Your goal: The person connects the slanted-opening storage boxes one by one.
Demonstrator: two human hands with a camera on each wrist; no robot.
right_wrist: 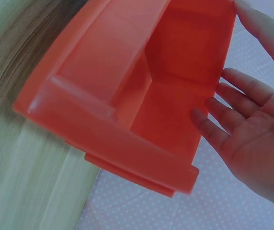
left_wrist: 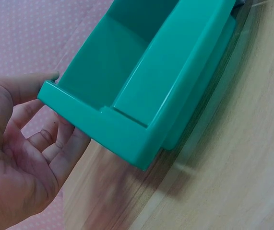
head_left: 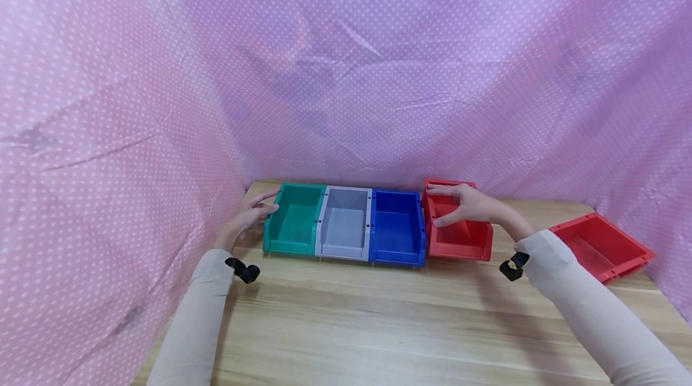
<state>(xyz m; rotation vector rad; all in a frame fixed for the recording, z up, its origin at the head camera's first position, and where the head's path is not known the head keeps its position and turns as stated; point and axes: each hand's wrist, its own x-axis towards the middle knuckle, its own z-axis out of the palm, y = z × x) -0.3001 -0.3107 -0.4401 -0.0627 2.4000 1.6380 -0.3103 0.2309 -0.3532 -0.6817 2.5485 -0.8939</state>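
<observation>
A green bin [head_left: 294, 218], a grey bin [head_left: 344, 221] and a blue bin [head_left: 398, 224] stand side by side in a row. Against the green bin's outer left side rests my left hand [head_left: 250, 218]; its thumb [left_wrist: 33, 85] touches the rim and the other fingers lie along the wall. A red bin [head_left: 459, 245] sits at the row's right end, slightly askew beside the blue one. Over it my right hand [head_left: 469, 205] is spread, fingertips by its left rim. In the right wrist view the fingers [right_wrist: 244, 103] look extended along the red bin's wall.
A second red bin [head_left: 605, 248] lies apart at the right, turned at an angle. The row stands at the back of a wooden table [head_left: 346, 326]. Pink dotted cloth [head_left: 346, 104] hangs behind and at both sides.
</observation>
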